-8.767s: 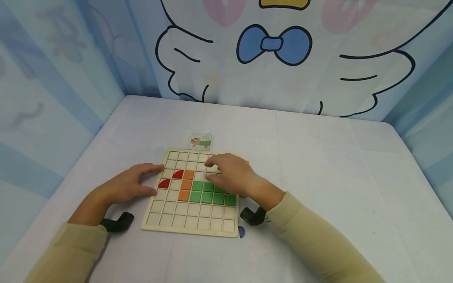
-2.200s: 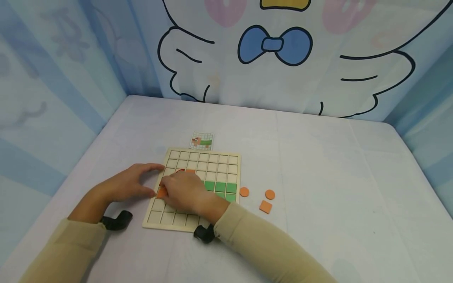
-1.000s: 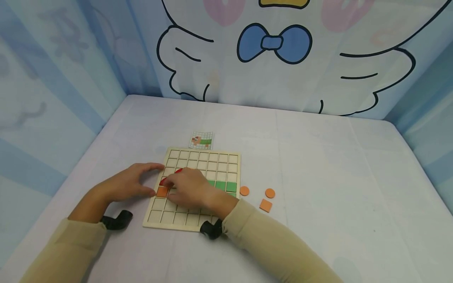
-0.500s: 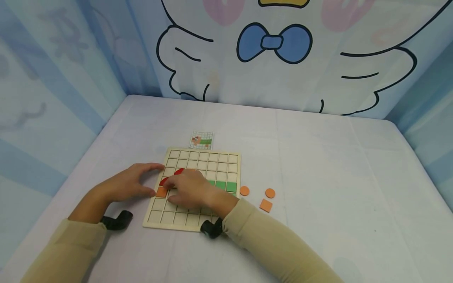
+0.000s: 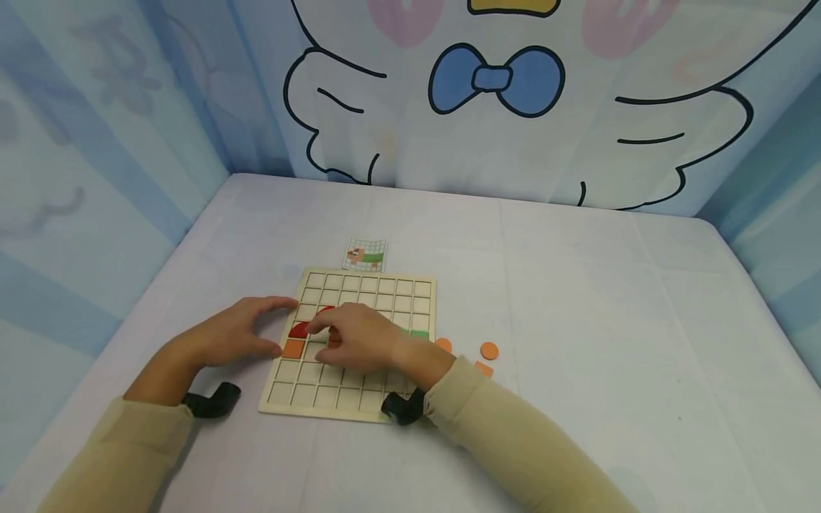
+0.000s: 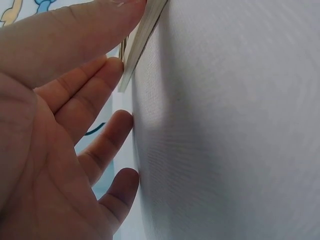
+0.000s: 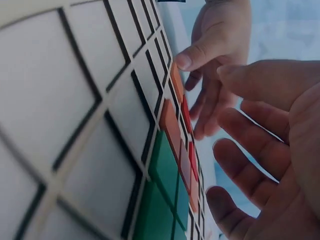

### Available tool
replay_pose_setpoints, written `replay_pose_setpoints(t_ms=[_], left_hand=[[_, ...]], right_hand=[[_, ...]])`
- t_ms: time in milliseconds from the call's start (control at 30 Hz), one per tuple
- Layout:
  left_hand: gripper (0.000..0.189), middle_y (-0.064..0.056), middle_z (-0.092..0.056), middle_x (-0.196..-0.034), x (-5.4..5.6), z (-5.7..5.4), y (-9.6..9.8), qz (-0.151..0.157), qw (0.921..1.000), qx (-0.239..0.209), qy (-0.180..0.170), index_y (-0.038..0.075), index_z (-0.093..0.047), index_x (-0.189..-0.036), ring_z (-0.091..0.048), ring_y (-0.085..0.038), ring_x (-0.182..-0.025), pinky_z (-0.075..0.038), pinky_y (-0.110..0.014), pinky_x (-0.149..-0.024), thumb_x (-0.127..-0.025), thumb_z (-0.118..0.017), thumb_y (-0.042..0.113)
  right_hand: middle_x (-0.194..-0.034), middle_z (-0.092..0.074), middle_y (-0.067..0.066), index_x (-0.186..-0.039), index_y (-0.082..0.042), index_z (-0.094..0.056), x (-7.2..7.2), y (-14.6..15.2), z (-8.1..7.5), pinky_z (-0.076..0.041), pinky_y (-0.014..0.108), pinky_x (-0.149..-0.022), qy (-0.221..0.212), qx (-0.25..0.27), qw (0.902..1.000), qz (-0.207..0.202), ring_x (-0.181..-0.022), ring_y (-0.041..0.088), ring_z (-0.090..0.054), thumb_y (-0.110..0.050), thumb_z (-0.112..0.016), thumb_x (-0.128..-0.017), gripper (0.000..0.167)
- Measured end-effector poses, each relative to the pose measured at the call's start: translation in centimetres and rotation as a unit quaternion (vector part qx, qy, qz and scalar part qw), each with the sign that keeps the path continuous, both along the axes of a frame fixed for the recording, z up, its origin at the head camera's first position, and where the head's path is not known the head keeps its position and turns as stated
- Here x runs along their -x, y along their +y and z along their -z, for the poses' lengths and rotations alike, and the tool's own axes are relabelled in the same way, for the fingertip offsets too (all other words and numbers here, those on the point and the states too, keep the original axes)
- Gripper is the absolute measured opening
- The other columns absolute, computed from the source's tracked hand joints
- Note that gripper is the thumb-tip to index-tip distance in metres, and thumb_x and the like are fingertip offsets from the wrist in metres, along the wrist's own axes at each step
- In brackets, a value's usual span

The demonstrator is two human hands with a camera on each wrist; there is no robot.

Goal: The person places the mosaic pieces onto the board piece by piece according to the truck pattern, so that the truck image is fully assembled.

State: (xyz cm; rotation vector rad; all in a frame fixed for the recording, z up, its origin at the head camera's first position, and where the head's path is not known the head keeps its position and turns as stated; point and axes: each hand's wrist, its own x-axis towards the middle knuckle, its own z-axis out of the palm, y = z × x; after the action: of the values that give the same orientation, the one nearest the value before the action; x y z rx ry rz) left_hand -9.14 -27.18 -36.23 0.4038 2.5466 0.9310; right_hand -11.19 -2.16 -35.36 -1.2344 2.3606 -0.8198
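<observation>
A wooden grid board [image 5: 298, 395] lies on the white table. At its left edge, my left hand [image 5: 224, 331] touches the side with spread thumb and fingers. My right hand [image 5: 365, 338] is over the board's middle, and the right wrist view shows nothing between its loosely bent fingers. One orange square [image 5: 293, 348] sits in the leftmost column, under a red quarter-circle [image 5: 298, 330]. Another red quarter-circle [image 5: 326, 309] is up and to the right, partly covered. Green squares [image 7: 162, 170] and an orange column [image 7: 171, 122] fill inner cells, largely hidden by my right hand in the head view.
Right of the board lie an orange disc [image 5: 489, 350], a second orange disc [image 5: 444, 344] and a loose orange square [image 5: 484, 368], the last two partly covered by the right arm. A small picture card [image 5: 364, 254] with a gridded animal pattern lies behind the board.
Since the oldest frame, an orange square has come into the leftmost column, and the purple piece near the front corner is gone from view. Lately my right hand has drawn back rightward from that square.
</observation>
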Motion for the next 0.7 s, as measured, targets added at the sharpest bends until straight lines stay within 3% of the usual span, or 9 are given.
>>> replay_pose_setpoints(t_ms=[200, 467, 700], left_hand=[[0.074, -0.026, -0.042, -0.149, 0.1, 0.2, 0.0, 0.001, 1.0, 0.003, 0.002, 0.0, -0.048, -0.145, -0.032, -0.046, -0.14, -0.026, -0.065, -0.11, -0.081, -0.082, 0.013], [0.076, -0.027, -0.039, -0.151, -0.1, 0.0, 0.3, -0.006, 0.9999, 0.006, -0.009, -0.001, -0.046, -0.146, -0.029, -0.047, -0.141, -0.025, -0.065, -0.111, -0.081, -0.082, 0.013], [0.076, -0.027, -0.039, -0.151, -0.1, 0.0, 0.4, -0.009, 0.9998, 0.016, -0.008, 0.0, -0.046, -0.147, -0.029, -0.047, -0.141, -0.026, -0.065, -0.111, -0.081, -0.082, 0.015]], right_hand=[[-0.12, -0.069, -0.002, -0.132, -0.013, -0.064, 0.2, 2.7, -0.3, -0.046, 0.026, -0.093, -0.002, -0.004, 1.0, 0.002, -0.106, 0.012, -0.061, -0.023, -0.068, -0.095, 0.039], [-0.133, -0.063, 0.001, -0.138, -0.012, -0.062, 0.6, 6.9, -1.1, -0.048, 0.034, -0.095, 0.013, -0.004, 0.9998, 0.015, -0.11, 0.016, -0.062, -0.025, -0.069, -0.094, 0.046], [-0.134, -0.062, 0.001, -0.137, -0.012, -0.062, 0.8, 10.1, -1.2, -0.047, 0.038, -0.096, 0.018, -0.012, 0.999, 0.041, -0.111, 0.018, -0.061, -0.026, -0.072, -0.092, 0.048]])
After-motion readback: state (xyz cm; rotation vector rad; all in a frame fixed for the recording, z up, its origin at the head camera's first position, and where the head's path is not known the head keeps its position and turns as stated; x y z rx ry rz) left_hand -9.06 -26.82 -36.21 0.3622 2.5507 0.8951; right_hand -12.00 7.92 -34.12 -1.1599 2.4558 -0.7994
